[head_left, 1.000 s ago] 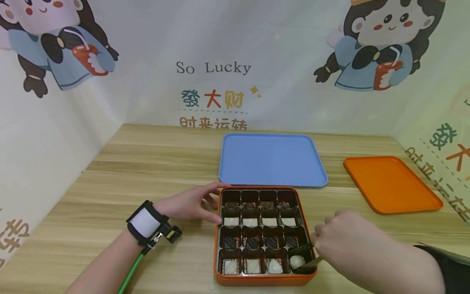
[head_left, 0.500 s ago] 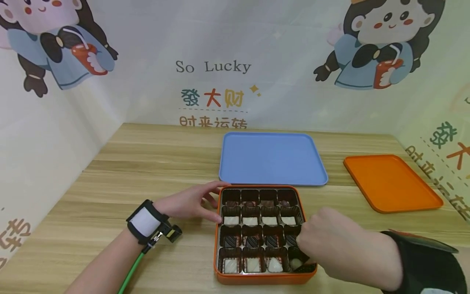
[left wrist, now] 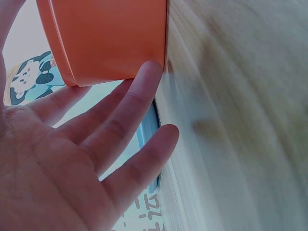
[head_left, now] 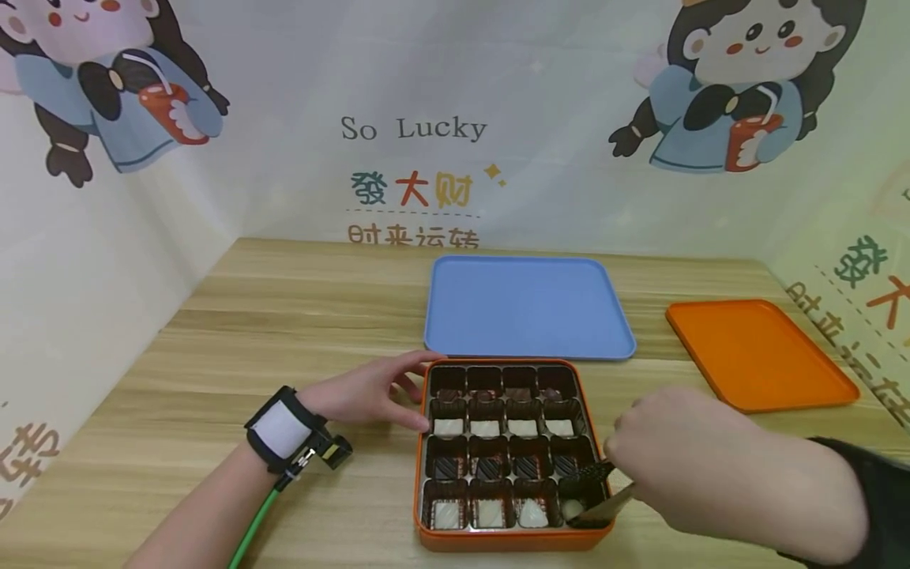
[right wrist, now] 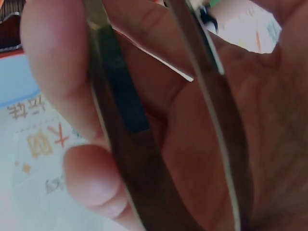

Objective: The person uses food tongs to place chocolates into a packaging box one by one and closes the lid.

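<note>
In the head view, an orange-rimmed box [head_left: 515,542] holds chocolates in a dark divided insert. My left hand [head_left: 366,391] rests against the box's left wall and far left corner, its fingers spread; the left wrist view shows the fingertips [left wrist: 149,72] touching the orange side. My right hand [head_left: 675,466] grips metal tongs [head_left: 611,506] beside the near right corner. Their two tips stand apart in the near right compartment, around a pale round chocolate [head_left: 572,510]. Whether they touch it I cannot tell. The right wrist view shows both tong arms [right wrist: 130,130] within the curled fingers.
Behind the box lies a blue tray [head_left: 529,308]. An orange tray [head_left: 761,356] lies to the right on the wooden table [head_left: 306,316]. White chocolates [head_left: 490,515] and dark striped chocolates [head_left: 486,469] fill neighbouring rows. A green cable [head_left: 252,529] runs from the left wrist strap.
My right hand moves left over the box's edge, then back right with the tongs. The round chocolate now sits lower in its compartment, and the tong tips are spread. The left hand stays still.
</note>
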### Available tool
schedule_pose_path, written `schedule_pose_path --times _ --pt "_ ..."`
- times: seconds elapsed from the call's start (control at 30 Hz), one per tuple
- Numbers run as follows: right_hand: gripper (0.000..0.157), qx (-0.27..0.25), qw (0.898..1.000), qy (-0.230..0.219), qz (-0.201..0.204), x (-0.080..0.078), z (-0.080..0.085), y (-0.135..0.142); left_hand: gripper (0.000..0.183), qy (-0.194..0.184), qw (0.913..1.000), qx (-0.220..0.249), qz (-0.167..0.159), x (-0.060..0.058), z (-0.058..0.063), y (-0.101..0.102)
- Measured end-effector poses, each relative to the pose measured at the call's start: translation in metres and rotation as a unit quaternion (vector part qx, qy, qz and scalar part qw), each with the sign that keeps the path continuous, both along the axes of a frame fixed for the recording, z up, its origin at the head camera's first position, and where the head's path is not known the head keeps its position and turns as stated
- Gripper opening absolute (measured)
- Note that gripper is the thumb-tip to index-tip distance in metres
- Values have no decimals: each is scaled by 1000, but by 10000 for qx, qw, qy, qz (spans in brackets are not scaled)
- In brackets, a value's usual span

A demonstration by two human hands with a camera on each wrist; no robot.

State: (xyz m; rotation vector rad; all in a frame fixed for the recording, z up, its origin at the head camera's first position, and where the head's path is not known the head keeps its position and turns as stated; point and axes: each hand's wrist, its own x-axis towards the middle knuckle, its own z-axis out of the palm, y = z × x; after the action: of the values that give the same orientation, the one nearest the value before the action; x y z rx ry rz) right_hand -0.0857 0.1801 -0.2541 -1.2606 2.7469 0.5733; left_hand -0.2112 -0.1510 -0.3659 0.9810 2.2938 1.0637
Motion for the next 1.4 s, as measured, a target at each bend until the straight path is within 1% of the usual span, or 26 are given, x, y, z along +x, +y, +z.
schedule_pose_path --times 0.07,0.1,0.17,0.33,0.43,0.5,0.6,0.7,0.73,0.8,0.97,1.07,1.2,1.33,1.4 --pt "18 -330 9977 -446 -396 -3 5 12 84 13 10000 -40 9 -1 0 0" --pt "20 -547 9952 -634 -510 -4 6 18 84 24 10000 -54 9 -1 1 1" --pt "27 -884 9893 -946 -670 -7 9 29 84 40 10000 -71 10 -2 1 1" --pt "37 -1506 9772 -1217 -872 -15 11 50 84 105 9999 -51 3 -1 1 1" --pt "41 -1930 9666 -1349 -1007 -22 8 58 83 114 9999 -18 -15 -1 1 0" --pt "44 -2168 9602 -1350 -1131 -28 5 62 82 134 9999 -5 -24 -1 1 0" --pt "47 -2388 9526 -1276 -1386 -36 -1 65 82 119 9999 8 -20 0 1 0" --pt "46 -2521 9470 -1096 -1662 -44 -10 66 82 89 10000 10 -31 0 2 0" --pt "45 -2582 9456 -1028 -1690 -47 -13 66 82 68 10000 22 -44 0 2 0" --pt "41 -2667 9436 -882 -1752 -54 -21 66 82 59 10000 34 -71 0 2 1" --pt "33 -2733 9449 -552 -1712 -77 -41 70 82 48 9999 60 -70 0 1 0" --pt "31 -2743 9432 -573 -1784 -91 -53 75 82 18 10000 70 -68 1 1 -1" --pt "30 -2759 9349 -798 -2087 -109 -65 83 81 42 9999 70 -80 1 1 -1" --pt "31 -2742 9291 -904 -2310 -120 -73 87 82 83 9999 69 -81 1 1 0" --pt "31 -2769 9285 -883 -2311 -122 -76 88 82 101 9999 64 -81 0 2 0"
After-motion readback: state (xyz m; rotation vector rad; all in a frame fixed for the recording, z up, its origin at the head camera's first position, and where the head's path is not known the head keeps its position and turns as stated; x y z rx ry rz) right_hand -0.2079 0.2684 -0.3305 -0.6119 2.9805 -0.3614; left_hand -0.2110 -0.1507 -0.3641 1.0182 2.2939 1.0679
